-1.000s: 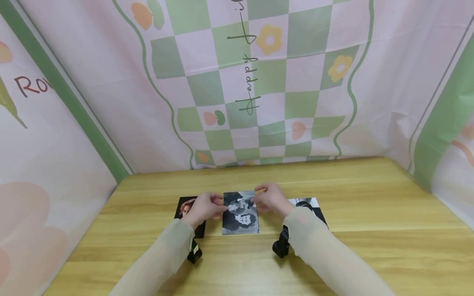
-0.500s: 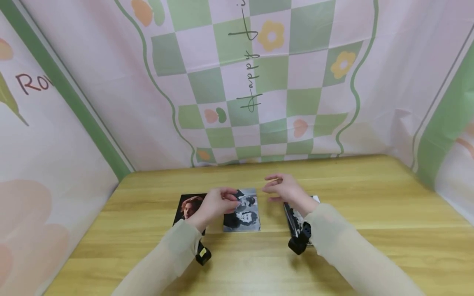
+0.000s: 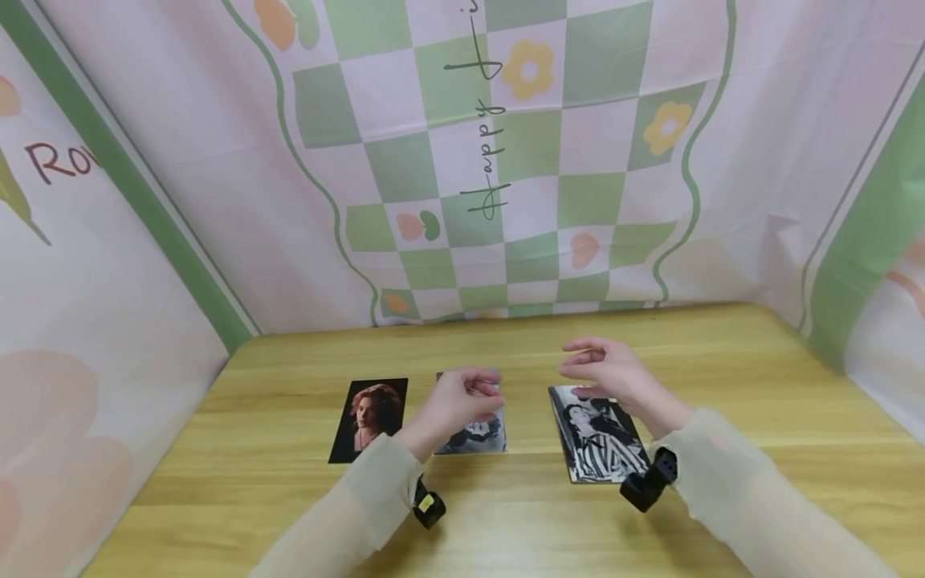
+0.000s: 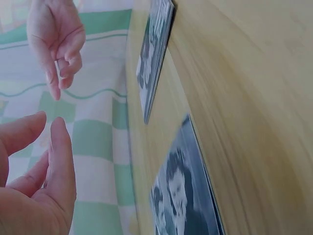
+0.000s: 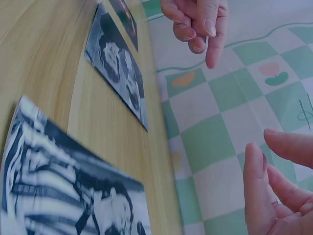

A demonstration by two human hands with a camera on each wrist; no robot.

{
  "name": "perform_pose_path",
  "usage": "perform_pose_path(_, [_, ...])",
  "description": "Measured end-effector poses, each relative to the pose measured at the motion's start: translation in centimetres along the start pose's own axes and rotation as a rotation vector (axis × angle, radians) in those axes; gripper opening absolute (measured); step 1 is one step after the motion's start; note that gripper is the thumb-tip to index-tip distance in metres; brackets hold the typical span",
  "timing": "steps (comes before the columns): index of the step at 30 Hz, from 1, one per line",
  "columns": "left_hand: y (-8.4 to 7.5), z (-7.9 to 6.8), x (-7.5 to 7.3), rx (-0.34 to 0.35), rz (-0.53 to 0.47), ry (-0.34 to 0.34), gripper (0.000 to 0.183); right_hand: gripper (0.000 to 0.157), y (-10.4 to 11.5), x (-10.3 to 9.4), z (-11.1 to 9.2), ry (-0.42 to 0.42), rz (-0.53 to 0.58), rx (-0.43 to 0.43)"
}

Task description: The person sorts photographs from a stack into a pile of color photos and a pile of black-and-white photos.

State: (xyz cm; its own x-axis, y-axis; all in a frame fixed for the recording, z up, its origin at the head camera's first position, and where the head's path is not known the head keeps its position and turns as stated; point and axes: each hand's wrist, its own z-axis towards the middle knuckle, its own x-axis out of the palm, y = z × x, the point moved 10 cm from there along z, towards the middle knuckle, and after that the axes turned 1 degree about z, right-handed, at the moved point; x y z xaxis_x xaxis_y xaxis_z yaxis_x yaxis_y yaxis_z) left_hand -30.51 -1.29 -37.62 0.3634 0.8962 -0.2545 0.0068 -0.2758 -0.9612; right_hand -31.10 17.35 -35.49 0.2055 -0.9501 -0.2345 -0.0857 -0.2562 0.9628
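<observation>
Three photo cards lie apart in a row on the wooden table. The left one, a colour portrait on black (image 3: 372,413), is fully uncovered in the head view. Over the middle black-and-white photo card (image 3: 477,437) hovers my left hand (image 3: 458,401), hiding its upper part; the card's two faces show in the left wrist view. My right hand (image 3: 617,377) hangs above the far edge of the right photo card (image 3: 596,445), which shows a striped garment. Both hands have loosely bent fingers with nothing between them, and the wrist views show them raised off the cards.
The wooden table (image 3: 238,482) runs back to a hanging cloth (image 3: 535,201) with green and white checks. More printed cloth (image 3: 94,321) closes off the left side. A small black camera sits on each wrist.
Both hands have moved right from the sides of the middle photo card. The left hand now overlaps that card and the right hand is above the right card. The left card has come into full view.
</observation>
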Motion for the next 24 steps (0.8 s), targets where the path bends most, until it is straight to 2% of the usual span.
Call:
perform_pose_path(8, [-0.5,0.5,2.8,-0.003,-0.028,0.03,0.032,0.055,-1.4,-2.3,-1.4,-0.001,-0.011,0.022])
perform_pose_path(15, [0.5,0.9,4.9,-0.028,-0.1,0.058,0.034,0.057,-3.6,-3.9,-2.2,0.0,-0.031,0.042])
perform_pose_path(24, [2.0,0.7,6.4,-0.067,-0.141,0.08,0.035,0.06,-6.0,-5.1,-2.8,-0.021,-0.073,0.083])
